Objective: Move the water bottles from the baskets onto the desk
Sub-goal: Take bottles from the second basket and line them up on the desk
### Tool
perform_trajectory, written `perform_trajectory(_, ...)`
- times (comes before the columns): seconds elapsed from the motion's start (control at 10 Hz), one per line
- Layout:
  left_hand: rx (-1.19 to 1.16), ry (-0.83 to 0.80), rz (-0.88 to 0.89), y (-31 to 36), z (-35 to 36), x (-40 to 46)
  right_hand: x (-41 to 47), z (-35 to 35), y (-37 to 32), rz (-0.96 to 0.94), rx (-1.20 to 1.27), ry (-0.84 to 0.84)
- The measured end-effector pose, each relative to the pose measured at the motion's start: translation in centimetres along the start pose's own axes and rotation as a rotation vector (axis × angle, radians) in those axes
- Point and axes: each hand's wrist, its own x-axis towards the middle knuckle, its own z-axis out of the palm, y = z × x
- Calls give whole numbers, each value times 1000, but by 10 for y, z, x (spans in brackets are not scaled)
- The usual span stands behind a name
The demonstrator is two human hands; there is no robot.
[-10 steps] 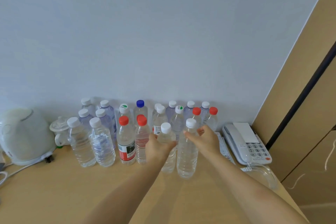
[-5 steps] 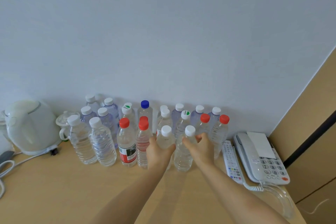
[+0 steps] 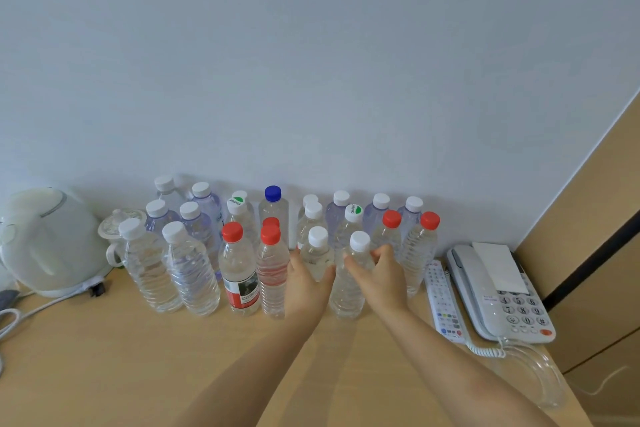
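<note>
Several water bottles stand in rows on the wooden desk [image 3: 104,357] against the wall, with white, red and blue caps. My left hand [image 3: 304,284] grips a white-capped bottle [image 3: 317,253] in the front row. My right hand [image 3: 379,279] grips the white-capped bottle [image 3: 348,291] beside it. Both bottles stand upright on the desk, next to a red-capped bottle [image 3: 273,274]. No basket is in view.
A white kettle [image 3: 48,246] with its cord sits at the left, a small white lidded cup [image 3: 117,232] beside it. A remote control [image 3: 443,302] and a white telephone [image 3: 498,291] lie at the right, near a wooden panel [image 3: 595,253].
Both hands have pushed the two white-capped bottles away from me, into the front row against the other bottles. The view has shifted a little to the right.
</note>
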Motion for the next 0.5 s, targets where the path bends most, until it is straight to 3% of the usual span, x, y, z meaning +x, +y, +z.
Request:
perform_trajectory(0.3,156,-104,-54,15,-8,13,-8,-9,-8,-2,-61,-24)
perform_trajectory(0.5,202,-65,77,20,-13,5,-7,-25,-22,-101,-123,30)
